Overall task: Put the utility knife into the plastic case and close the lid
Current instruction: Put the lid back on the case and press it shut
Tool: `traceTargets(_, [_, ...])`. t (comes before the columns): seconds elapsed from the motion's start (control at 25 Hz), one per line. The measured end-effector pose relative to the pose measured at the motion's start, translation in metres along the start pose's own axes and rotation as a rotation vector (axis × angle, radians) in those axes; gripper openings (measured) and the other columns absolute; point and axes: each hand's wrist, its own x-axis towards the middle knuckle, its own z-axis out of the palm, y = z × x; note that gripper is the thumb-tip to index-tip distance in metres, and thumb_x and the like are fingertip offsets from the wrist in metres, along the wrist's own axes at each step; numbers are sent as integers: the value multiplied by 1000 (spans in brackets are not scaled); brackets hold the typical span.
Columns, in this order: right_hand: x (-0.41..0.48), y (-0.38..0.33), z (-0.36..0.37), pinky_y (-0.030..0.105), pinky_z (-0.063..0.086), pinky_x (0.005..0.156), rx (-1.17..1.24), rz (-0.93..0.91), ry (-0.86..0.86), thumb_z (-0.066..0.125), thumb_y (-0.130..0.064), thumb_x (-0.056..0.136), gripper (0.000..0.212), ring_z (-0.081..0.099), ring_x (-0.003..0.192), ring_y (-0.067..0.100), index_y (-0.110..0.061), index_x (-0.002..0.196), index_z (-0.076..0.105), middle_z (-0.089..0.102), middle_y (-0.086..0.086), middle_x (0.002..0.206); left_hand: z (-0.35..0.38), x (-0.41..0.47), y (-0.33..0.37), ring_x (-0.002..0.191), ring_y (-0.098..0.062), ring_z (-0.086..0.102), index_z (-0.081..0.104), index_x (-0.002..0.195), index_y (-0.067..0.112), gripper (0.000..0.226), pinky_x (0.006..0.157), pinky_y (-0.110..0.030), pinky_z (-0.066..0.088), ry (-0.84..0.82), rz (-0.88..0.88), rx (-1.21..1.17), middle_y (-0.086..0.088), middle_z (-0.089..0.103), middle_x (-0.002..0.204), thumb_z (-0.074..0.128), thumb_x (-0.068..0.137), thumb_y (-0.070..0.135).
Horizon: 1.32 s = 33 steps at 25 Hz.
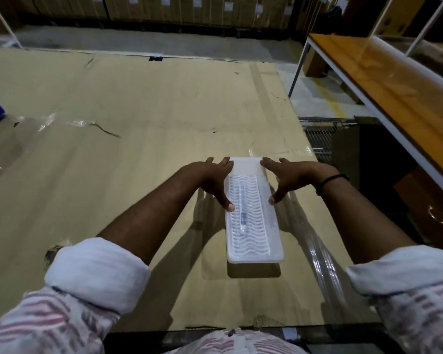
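A long translucent white plastic case [253, 233] lies on the cardboard-covered table, its wavy-patterned lid down over it. Through the lid the utility knife [242, 208] shows as a slim dark shape lying lengthwise inside. My left hand [212, 180] grips the case's far left edge, thumb pressing on the lid and fingers curled over the far end. My right hand [289, 175] mirrors it on the far right edge, thumb against the lid's right side. Whether the lid is fully latched I cannot tell.
The cardboard sheet [113, 149] spreads wide to the left and far side, with strips of clear tape on it. A wooden-topped shelf rack with white frame [384, 80] stands to the right, past the table's edge. Stacked cartons [189, 8] line the far wall.
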Motion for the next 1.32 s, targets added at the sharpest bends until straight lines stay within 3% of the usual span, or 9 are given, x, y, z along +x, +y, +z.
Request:
traceTargets(0.16, [6, 1, -2, 56, 12, 128, -30, 10, -12, 93, -44, 67, 138, -10, 160, 24, -31, 163, -4, -4, -9, 174, 3, 7, -4, 161, -33, -13, -15, 164, 24, 148, 130, -56, 13, -5, 16, -18, 6, -22, 173, 86, 65, 67])
traceTargets(0.36, [7, 2, -7, 54, 31, 122, 4, 25, -31, 95, -52, 55, 146, 27, 154, 31, -36, 162, -2, 15, 5, 172, 2, 14, -7, 162, -33, -6, -17, 164, 23, 149, 130, -53, 15, -27, 30, -15, 3, -24, 172, 85, 65, 68])
traceTargets(0.56, [-10, -13, -4, 47, 36, 119, 86, 31, 32, 95, -29, 66, 132, 39, 147, 30, -26, 164, 7, 28, 5, 169, 4, 10, -2, 162, -32, 1, -12, 165, 21, 146, 130, -52, 18, 7, 22, -43, 1, -20, 174, 87, 67, 63])
traceTargets(0.72, [-38, -22, 13, 42, 40, 114, 147, 24, 164, 88, -19, 78, 103, 49, 141, 27, -19, 161, 27, 42, 4, 162, 17, -13, 3, 161, -31, 13, 4, 166, 16, 125, 126, -50, 29, 119, 40, -102, -1, -3, 176, 84, 77, 53])
traceTargets(0.84, [-57, -31, 42, 37, 49, 103, 161, 4, 302, 72, -16, 93, 74, 64, 124, 25, -18, 158, 37, 64, 5, 144, 38, -29, 9, 143, -30, 49, 23, 163, 16, 97, 107, -43, 48, 260, 48, -153, -7, 34, 169, 77, 88, 45])
traceTargets(0.92, [-64, -36, 61, 35, 49, 96, 161, 19, 366, 61, -17, 99, 64, 66, 117, 23, -19, 158, 37, 72, 6, 130, 56, -35, 11, 131, -28, 60, 25, 163, 19, 84, 98, -41, 52, 317, 35, -221, -10, 54, 155, 69, 95, 44])
traceTargets(1.04, [-69, -40, 71, 35, 51, 88, 277, 39, 352, 52, -14, 103, 63, 65, 97, 19, -22, 161, 29, 71, 12, 128, 67, -43, 12, 128, -26, 63, 21, 164, 24, 79, 99, -42, 53, 329, 24, -327, -9, 56, 154, 63, 99, 42])
traceTargets(1.2, [-72, -43, 71, 42, 61, 82, 347, 48, 327, 48, -14, 104, 67, 66, 88, 22, -27, 163, 18, 67, 11, 130, 61, -50, 17, 125, -26, 65, 28, 162, 20, 76, 100, -40, 53, 342, 32, -418, -9, 59, 152, 67, 99, 32])
traceTargets(1.32, [-81, -45, 78, 34, 63, 60, 494, 58, 281, 45, -22, 107, 67, 75, 81, 28, -36, 163, 9, 69, 10, 114, 68, -55, 21, 83, -18, 77, 24, 164, 25, 77, 77, -33, 64, 328, 2, -742, -8, 75, 118, 67, 100, 20])
